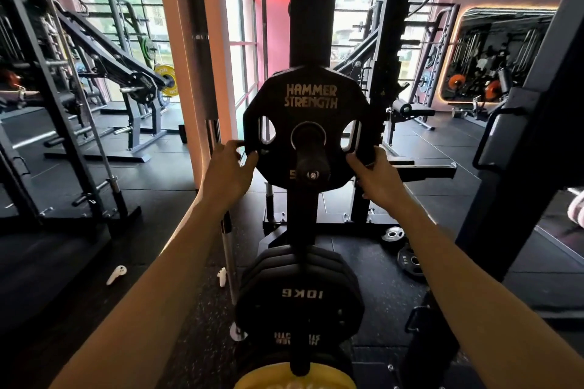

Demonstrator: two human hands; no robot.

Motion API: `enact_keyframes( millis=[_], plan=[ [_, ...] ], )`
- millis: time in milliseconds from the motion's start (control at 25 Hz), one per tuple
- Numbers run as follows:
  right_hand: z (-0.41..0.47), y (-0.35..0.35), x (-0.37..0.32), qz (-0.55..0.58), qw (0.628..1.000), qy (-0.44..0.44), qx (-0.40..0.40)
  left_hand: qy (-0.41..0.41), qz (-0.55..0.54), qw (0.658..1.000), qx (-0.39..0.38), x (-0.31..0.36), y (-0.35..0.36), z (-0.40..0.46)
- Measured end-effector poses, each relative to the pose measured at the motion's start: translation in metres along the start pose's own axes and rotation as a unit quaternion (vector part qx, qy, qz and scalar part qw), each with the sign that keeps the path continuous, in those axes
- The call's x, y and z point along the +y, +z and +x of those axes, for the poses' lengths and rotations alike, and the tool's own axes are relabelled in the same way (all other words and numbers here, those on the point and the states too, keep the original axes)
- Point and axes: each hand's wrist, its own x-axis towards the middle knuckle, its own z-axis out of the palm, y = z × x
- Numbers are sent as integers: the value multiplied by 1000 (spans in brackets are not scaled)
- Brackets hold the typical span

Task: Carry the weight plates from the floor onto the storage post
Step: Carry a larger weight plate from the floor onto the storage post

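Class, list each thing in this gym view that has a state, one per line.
Hammer Strength plate: on the upper storage post, gripped at both edges.
left hand: gripping the plate.
right hand: gripping the plate.
10kg plates: stacked on the lower post.
Small plates: lying on the floor.

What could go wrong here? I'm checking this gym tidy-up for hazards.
1. The black Hammer Strength weight plate is already on the black storage post, with both hands at its rim; the left hand and right hand could get pinched sliding it in.
2. Small plates on the floor and white earbuds are trip hazards.
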Motion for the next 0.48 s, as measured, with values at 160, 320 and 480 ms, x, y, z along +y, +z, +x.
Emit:
enact_keyframes(
  millis=[160, 320, 480],
  plan=[
    [-37, 12, 40, -43, 997, 53, -24, -56, -14, 996, -74, -32, 9, -70],
    [-101, 28, 97, -84, 988, 93, -85, -118, -13, 982, -147, -77, 19, -149],
    [-174, 44, 147, -109, 977, 140, -118, -168, 15, 960, -222, -114, 23, -224]
  ],
)
